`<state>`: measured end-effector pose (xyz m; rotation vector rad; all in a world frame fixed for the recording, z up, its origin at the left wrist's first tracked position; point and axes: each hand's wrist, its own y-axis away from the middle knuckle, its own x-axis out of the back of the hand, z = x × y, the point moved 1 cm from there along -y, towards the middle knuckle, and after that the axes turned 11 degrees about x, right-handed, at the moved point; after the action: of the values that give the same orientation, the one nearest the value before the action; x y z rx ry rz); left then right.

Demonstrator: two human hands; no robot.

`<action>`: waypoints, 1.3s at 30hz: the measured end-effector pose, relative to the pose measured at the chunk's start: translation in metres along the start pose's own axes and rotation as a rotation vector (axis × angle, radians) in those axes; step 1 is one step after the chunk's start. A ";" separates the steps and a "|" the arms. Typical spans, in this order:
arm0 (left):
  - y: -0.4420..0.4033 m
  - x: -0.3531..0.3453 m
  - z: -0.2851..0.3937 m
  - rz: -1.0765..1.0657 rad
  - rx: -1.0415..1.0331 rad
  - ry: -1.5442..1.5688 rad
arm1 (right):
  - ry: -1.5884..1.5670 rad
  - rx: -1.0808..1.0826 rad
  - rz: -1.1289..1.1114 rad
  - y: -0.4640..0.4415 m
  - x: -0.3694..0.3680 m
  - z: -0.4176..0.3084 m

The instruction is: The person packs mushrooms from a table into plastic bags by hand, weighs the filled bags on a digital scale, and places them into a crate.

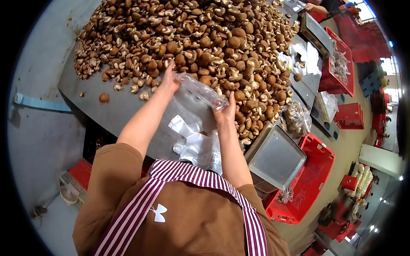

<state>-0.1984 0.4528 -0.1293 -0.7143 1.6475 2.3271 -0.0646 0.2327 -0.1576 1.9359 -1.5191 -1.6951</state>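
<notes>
A clear plastic bag [198, 90] is stretched between my two hands at the near edge of a large heap of brown mushrooms [196, 34]. My left hand [171, 80] grips one side of the bag's rim, and my right hand [226, 109] has hold of the other side. The bag looks empty, its lower part hanging over the grey table [102, 113]. More flat plastic bags [192, 143] lie on the table between my forearms, close to my apron.
Right of my right forearm is a scale with a metal tray [276, 157]. Beside it are a filled mushroom bag [297, 119] and a red crate [314, 170]. Farther back stand another scale [316, 34] and a red crate of bags [341, 87]. A co-worker's hand [310, 7] shows at the top.
</notes>
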 end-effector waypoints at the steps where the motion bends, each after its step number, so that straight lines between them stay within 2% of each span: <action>1: 0.002 -0.011 -0.010 0.050 -0.007 0.012 | -0.055 -0.020 -0.037 -0.003 0.009 -0.006; 3: -0.058 0.003 -0.039 -0.160 0.007 -0.102 | -0.094 0.013 -0.018 0.013 0.017 -0.033; 4: -0.011 -0.027 -0.052 -0.053 -0.092 -0.182 | 0.065 0.097 0.096 0.028 0.012 -0.045; 5: -0.017 -0.024 -0.058 -0.166 -0.083 -0.162 | -0.008 0.143 0.046 0.042 -0.003 -0.055; 7: -0.009 -0.015 -0.053 -0.222 0.009 -0.213 | 0.053 0.197 -0.119 0.027 -0.002 -0.064; 8: 0.002 -0.014 -0.044 -0.170 0.039 -0.238 | 0.094 0.193 -0.019 0.018 -0.009 -0.059; 9: -0.012 0.000 -0.031 -0.031 0.010 -0.251 | 0.164 0.201 0.047 0.016 -0.026 -0.052; 11: -0.006 0.005 -0.012 0.074 -0.148 -0.089 | 0.317 0.150 -0.120 -0.010 -0.039 -0.027; 13: -0.014 0.002 0.005 -0.123 -0.080 -0.018 | 0.483 0.046 -0.224 -0.016 -0.056 -0.018; 14: -0.019 0.000 0.002 -0.065 -0.046 -0.079 | 0.535 -0.018 -0.275 -0.016 -0.054 -0.023; 15: -0.011 -0.012 0.001 -0.007 -0.010 -0.143 | 0.533 -0.016 -0.273 -0.011 -0.051 -0.031; 16: -0.002 -0.021 -0.002 -0.115 -0.035 -0.317 | 0.486 0.040 -0.158 -0.003 -0.046 -0.041; 17: 0.008 -0.025 -0.015 -0.114 -0.081 -0.418 | 0.440 0.096 -0.047 0.005 -0.042 -0.051; 18: 0.016 -0.030 -0.021 -0.182 -0.044 -0.483 | 0.247 0.159 -0.151 0.012 -0.039 -0.061; 19: 0.024 -0.029 -0.026 -0.243 0.000 -0.545 | 0.224 0.146 -0.200 0.019 -0.037 -0.072; 21: 0.039 -0.027 -0.023 -0.354 0.045 -0.405 | 0.276 0.128 -0.213 -0.008 -0.016 -0.077; 23: 0.007 0.000 -0.004 -0.122 0.170 -0.300 | 0.468 0.180 0.019 -0.008 -0.039 -0.059; 24: -0.002 -0.002 -0.001 -0.114 0.115 -0.312 | 0.559 0.160 -0.041 0.003 -0.056 -0.054; 25: 0.001 -0.010 0.000 -0.209 0.098 -0.373 | 0.652 0.138 -0.101 0.014 -0.072 -0.054; 27: 0.006 -0.022 -0.003 -0.227 0.081 -0.498 | 0.614 0.107 -0.132 0.005 -0.062 -0.059; 29: 0.007 -0.020 0.005 -0.281 0.100 -0.480 | 0.521 0.095 -0.225 -0.006 -0.043 -0.078; 31: -0.029 0.008 0.022 -0.513 0.311 -0.435 | 0.486 0.038 -0.198 -0.010 -0.038 -0.092; 32: -0.050 0.015 0.020 -0.395 0.293 -0.417 | 0.481 0.070 -0.175 -0.009 -0.044 -0.087; 33: -0.012 -0.022 0.003 -0.302 0.140 -0.389 | 0.476 0.104 -0.158 -0.007 -0.052 -0.083; 35: -0.011 -0.033 -0.008 -0.245 0.058 -0.485 | 0.482 0.087 -0.154 -0.010 -0.049 -0.089; 37: 0.001 -0.033 -0.004 -0.290 0.113 -0.450 | 0.498 0.030 -0.175 -0.004 -0.047 -0.099; 39: 0.009 -0.028 0.003 -0.300 0.168 -0.459 | 0.425 0.073 -0.210 0.000 -0.050 -0.098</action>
<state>-0.1785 0.4554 -0.1070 -0.3289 1.3957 1.9317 0.0222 0.2231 -0.0909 2.3727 -1.2699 -1.1920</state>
